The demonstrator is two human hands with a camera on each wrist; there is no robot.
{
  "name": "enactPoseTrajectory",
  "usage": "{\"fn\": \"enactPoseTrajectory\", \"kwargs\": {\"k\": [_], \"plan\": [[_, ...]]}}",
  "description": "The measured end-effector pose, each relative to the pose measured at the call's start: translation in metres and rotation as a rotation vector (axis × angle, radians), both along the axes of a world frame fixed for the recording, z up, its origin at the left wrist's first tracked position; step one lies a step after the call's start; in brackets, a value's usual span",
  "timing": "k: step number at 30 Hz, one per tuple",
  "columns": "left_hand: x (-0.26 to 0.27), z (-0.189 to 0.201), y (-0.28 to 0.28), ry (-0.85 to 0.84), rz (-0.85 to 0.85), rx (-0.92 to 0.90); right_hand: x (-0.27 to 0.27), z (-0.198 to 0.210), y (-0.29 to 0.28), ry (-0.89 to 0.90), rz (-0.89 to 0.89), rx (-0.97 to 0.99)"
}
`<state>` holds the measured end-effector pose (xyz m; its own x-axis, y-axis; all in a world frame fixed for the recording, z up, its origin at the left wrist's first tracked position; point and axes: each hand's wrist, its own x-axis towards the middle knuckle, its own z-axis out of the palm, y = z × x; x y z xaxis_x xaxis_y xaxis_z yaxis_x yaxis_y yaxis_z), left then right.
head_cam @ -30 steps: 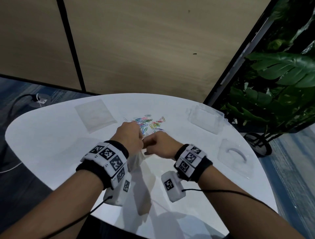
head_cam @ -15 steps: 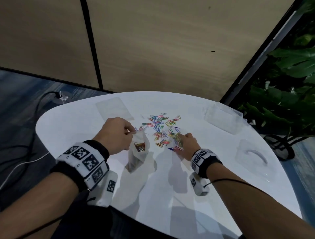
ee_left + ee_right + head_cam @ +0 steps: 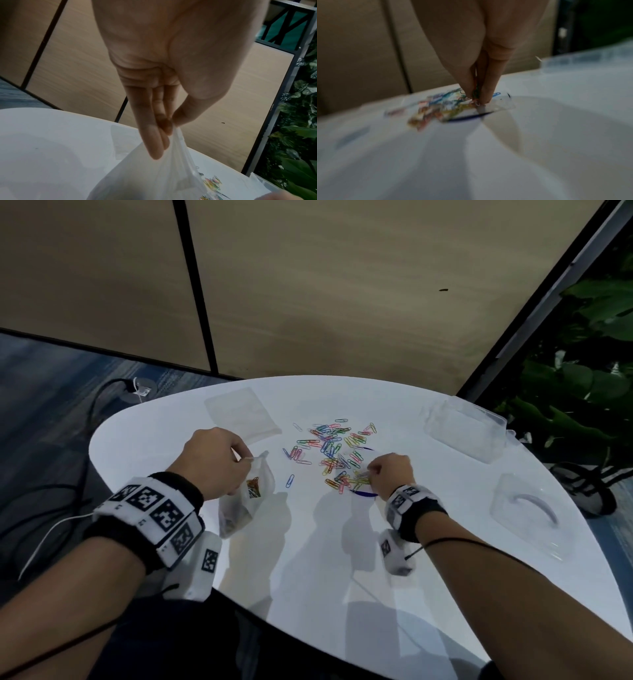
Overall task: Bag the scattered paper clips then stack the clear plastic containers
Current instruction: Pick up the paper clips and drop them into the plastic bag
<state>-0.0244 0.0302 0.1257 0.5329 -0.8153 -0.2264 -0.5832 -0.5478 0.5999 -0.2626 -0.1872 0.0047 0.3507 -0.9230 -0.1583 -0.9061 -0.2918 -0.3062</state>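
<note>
Our left hand (image 3: pixel 214 463) pinches the bag (image 3: pixel 251 491) mouth, holding it up. Our right hand (image 3: pixel 390 474) pinches paper clips (image 3: pixel 329 450) from the pile's near edge; the bag lies to the pile's left.

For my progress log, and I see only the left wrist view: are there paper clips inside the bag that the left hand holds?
Observer: Yes. The head view shows a small bunch of coloured clips inside the bag, which the left hand pinches at its rim.
Operator: What does the right hand do?
Observer: The right hand pinches a few paper clips between its fingers, at the near edge of the loose pile.
Operator: Are the containers stacked?
Observer: Not yet. One clear container and a nearer container lie apart on the right.
</note>
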Motion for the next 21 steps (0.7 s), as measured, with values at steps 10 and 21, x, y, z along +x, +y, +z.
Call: {"fn": "enactPoseTrajectory", "kwargs": {"k": [10,21], "plan": [[-0.005,0.0,-0.017,0.014,-0.015,0.039,0.034,0.084,0.023,-1.256,-0.38,1.037],[-0.004,-0.006,-0.023,0.118,-0.002,0.012,0.108,0.081,0.106,-0.957,-0.122,0.946]]}}
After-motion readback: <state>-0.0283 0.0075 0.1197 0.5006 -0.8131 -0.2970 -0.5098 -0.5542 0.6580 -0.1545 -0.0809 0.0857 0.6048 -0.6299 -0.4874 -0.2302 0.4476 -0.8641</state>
